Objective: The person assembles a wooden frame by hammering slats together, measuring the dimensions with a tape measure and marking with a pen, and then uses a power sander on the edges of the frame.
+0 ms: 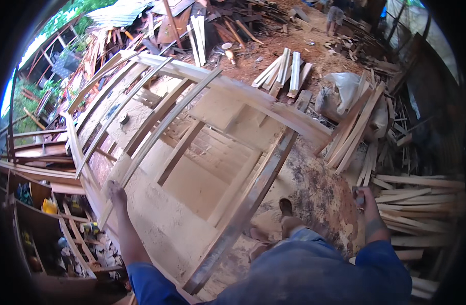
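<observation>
My left hand point(117, 195) is closed round the near end of a long, thin wooden strip point(168, 121). This strip lies slantwise over a large wooden frame point(233, 211), its far end by the far rail. Other strips and crosspieces of the frame run roughly alongside it. Out to the right, away from the frame, my right hand point(366, 195) is closed on a small greyish object point(359, 197), too small and partly covered to name. Pale boards point(194, 185) dusted with sawdust show through the frame's openings.
Stacked timber strips point(421, 203) lie at the right, with more leaning beside a whitish plastic bag point(346, 89). Cut pieces point(283, 71) sit beyond the frame. A yellow-and-black power tool point(92, 227) rests among scraps at the left. Another person point(335, 18) stands far back.
</observation>
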Demonstrator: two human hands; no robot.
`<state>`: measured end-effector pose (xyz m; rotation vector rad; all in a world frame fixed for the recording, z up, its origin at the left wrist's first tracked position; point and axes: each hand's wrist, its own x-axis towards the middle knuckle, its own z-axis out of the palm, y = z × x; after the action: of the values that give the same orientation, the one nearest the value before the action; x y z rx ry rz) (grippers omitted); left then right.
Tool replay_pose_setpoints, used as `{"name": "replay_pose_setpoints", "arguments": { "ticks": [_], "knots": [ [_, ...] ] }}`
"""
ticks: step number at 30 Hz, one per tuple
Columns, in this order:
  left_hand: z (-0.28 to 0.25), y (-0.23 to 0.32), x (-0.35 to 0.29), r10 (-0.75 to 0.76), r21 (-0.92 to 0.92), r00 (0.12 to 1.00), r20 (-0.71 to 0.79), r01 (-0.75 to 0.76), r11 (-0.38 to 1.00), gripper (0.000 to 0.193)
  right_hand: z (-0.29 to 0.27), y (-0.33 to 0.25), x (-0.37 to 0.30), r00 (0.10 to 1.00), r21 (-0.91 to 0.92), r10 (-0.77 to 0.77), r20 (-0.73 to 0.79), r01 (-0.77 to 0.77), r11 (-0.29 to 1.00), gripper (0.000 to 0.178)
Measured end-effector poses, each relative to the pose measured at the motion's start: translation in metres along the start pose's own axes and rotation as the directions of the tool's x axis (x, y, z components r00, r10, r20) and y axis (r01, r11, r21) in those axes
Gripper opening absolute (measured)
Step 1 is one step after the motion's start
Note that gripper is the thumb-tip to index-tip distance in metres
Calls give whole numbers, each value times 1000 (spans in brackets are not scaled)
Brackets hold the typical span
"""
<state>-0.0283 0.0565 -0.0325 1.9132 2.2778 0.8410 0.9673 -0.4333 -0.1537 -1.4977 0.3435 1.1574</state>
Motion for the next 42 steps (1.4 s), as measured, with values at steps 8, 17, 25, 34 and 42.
{"name": "replay_pose_setpoints", "arguments": {
  "ticks": [8,17,25,34,42],
  "knots": [
    [28,-45,30,232,277,967,105,-252,927,26,-78,100,-106,985,-16,57,-166,-60,998,18],
    [-97,125,-283,-19,-37,911,412,38,999,27,-78,166,-79,909,169,153,-388,-93,981,20],
    [-99,170,-391,-62,31,874,481,53,998,23,117,72,-35,976,-167,-217,-22,210,963,16],
    [-96,150,-407,155,-1,856,494,-178,984,16,263,43,-37,979,-427,3,203,86,900,13],
    [-98,173,-410,134,63,895,426,-176,982,16,215,67,-46,998,-579,64,21,-40,814,13]
  ]
}}
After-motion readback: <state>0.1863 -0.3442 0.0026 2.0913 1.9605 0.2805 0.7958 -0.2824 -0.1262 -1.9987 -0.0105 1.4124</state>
